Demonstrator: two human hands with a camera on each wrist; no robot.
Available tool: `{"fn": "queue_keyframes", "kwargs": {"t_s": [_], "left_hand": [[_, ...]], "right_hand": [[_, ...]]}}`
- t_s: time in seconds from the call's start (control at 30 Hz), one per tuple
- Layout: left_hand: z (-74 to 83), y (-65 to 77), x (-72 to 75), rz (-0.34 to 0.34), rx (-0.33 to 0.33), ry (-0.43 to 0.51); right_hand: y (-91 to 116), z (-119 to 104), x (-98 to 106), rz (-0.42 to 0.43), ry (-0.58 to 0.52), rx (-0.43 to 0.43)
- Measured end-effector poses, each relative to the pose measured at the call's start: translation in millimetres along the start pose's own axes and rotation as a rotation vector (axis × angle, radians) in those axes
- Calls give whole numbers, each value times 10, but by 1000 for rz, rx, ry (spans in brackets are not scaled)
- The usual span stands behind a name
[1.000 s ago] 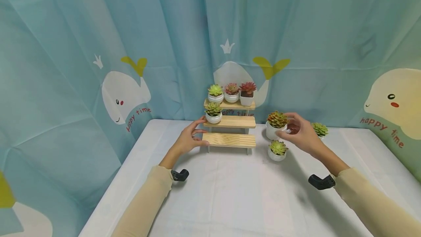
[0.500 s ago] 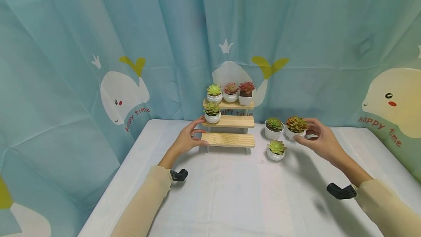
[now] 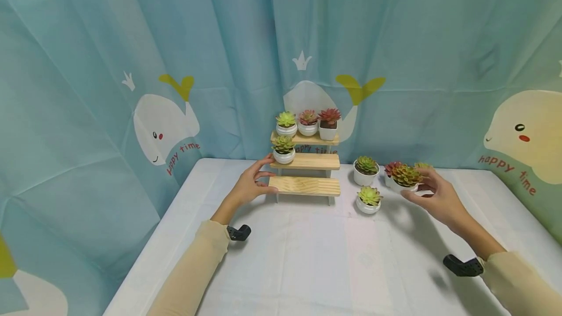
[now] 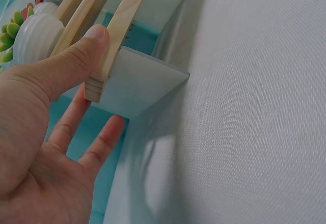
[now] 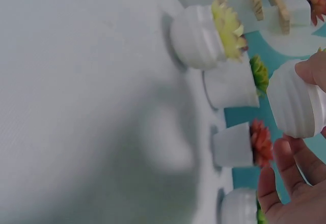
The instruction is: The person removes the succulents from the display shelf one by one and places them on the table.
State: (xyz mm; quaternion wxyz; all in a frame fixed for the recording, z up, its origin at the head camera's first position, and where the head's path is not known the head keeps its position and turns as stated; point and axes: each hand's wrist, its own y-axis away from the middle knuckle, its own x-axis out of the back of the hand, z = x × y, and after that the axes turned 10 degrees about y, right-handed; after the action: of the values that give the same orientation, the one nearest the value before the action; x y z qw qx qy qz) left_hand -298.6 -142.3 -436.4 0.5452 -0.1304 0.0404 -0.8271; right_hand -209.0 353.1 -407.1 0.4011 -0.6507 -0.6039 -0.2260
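Above the right part of the white cloth-covered tabletop (image 3: 325,257), a person's right hand (image 3: 443,199) holds a round, ribbed white pot with a green, red-tipped succulent (image 3: 406,179). Its thumb and fingers are closed around the pot's sides, and the right wrist view shows the pot lifted clear of the cloth.

The left hand (image 3: 250,187) holds the left end of a three-step stand of light wood with pale side panels (image 3: 316,162). Its thumb lies on the end of the lowest step (image 3: 305,186), and the left wrist view shows two other fingers spread apart beyond it.

Along the top step stand a light-green succulent in a round white pot (image 3: 286,125), a pink-and-green succulent in a round white pot (image 3: 308,123) and a dark-red succulent in a square white pot (image 3: 328,125). On the middle step's left end sits a green succulent in a ribbed white pot (image 3: 284,150).

Right of the stand, on the cloth, are a dark-green succulent in a plain white pot (image 3: 366,171) and, nearer the person, a yellow-green succulent in a rounded white pot (image 3: 369,200). Near the lifted pot stand a red succulent in a white pot (image 5: 234,143) and a partly hidden green succulent in a white pot (image 5: 238,206). Behind hangs a light-blue curtain with white whales (image 3: 237,52).
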Motion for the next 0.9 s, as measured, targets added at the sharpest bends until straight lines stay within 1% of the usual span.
{"fn": "queue_keyframes", "kwargs": {"t_s": [0.17,0.43,0.67,0.9], "left_hand": [[3,-8,7,-7,-7,6],[23,-11,7,-7,0,3],[10,-5,2,-10,3,8],[20,4,4,-5,5,4]], "right_hand": [[47,107,-54,-5,-14,-23],[84,224,-163,-17,-28,-10],[107,271,-210,-64,28,-54],[126,308,-251,-58,41,-37]]}}
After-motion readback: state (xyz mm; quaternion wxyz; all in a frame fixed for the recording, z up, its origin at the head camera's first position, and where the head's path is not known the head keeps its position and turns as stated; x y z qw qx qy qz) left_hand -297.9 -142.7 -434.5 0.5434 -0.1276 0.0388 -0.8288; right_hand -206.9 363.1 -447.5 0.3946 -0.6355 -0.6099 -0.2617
